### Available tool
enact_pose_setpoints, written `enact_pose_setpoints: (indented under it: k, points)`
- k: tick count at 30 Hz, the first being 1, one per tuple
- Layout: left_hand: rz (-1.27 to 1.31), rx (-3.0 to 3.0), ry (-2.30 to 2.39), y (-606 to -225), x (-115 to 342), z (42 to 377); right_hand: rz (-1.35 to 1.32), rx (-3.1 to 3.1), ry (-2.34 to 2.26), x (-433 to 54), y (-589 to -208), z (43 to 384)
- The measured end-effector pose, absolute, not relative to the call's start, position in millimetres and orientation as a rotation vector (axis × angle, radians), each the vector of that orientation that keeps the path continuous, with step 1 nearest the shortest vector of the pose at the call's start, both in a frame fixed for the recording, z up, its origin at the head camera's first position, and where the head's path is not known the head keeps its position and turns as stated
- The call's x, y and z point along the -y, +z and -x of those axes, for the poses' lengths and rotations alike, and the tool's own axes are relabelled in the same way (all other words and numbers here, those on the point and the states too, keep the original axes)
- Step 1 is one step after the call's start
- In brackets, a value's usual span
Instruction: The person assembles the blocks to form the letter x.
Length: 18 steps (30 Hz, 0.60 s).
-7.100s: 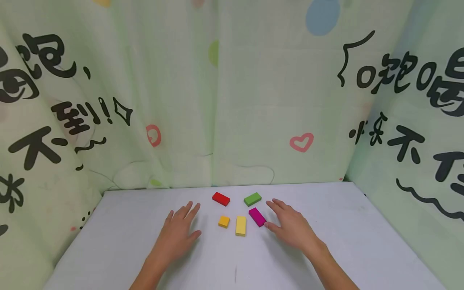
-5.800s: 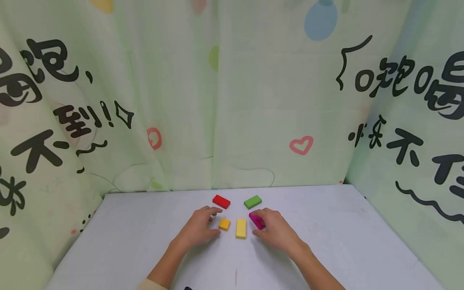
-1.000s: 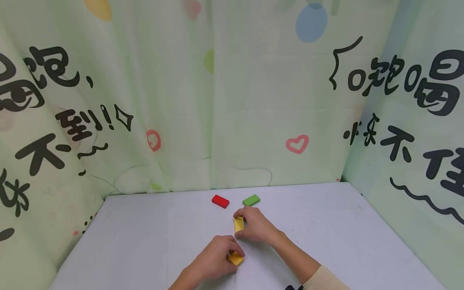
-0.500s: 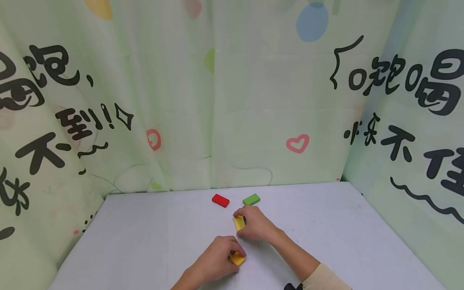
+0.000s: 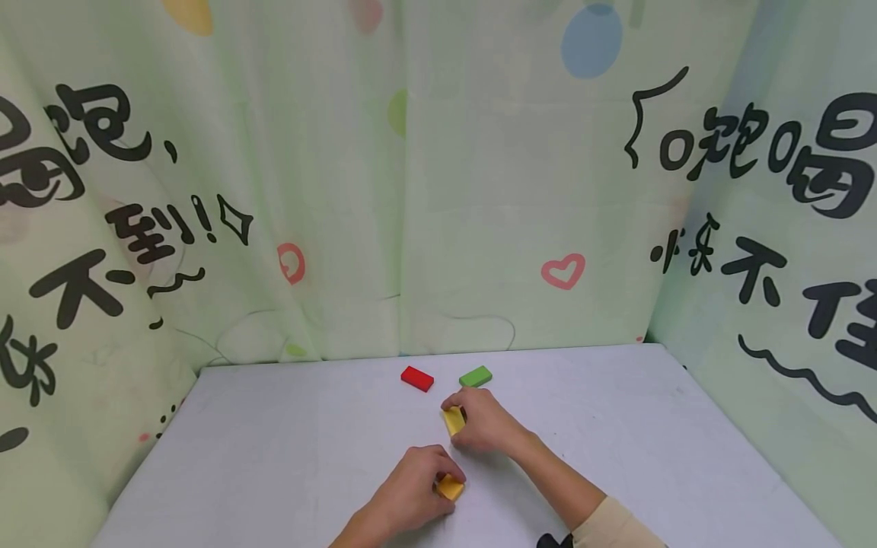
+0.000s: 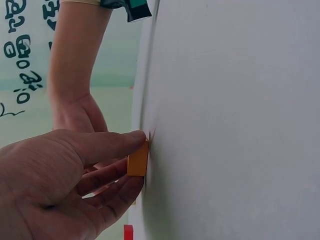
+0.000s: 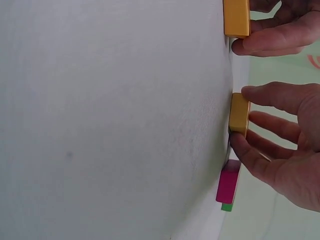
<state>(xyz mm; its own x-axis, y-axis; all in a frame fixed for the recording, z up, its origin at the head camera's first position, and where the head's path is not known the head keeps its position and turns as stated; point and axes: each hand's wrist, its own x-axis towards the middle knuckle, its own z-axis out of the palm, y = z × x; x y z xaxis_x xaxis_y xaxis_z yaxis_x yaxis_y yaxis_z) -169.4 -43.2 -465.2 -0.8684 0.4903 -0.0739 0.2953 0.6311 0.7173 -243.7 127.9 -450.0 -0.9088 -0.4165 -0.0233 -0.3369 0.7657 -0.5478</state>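
My left hand [image 5: 414, 491] pinches a small orange block [image 5: 450, 488] on the near middle of the table. In the left wrist view the thumb sits on one end of that orange block [image 6: 138, 160] and fingertips on the other. Farther back, my right hand [image 5: 486, 422] holds a yellow block [image 5: 453, 420] by its two ends. A gap separates the two held blocks. The right wrist view also has a magenta block [image 7: 228, 185] just beyond the right fingertips; the right hand hides it in the head view.
At the back of the white table [image 5: 274, 441] lie a red block [image 5: 417, 378] and a green block [image 5: 476, 377], the green one partly behind the right hand. A printed pale curtain [image 5: 479, 228] hangs behind and along both sides.
Both hands, earlier open over the table, now hold blocks. The orange block has moved nearer and to the right. The yellow block has moved slightly back and turned. Red and green have stayed put.
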Motion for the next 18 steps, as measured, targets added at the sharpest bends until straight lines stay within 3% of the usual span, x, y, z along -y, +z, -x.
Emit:
enact_pose_setpoints:
  k: [18]
  points:
    - [-0.612, -2.595, 1.016, -463.6, 46.0, 169.5, 0.544, -2.783, -0.823, -128.5, -448.1, 244.6]
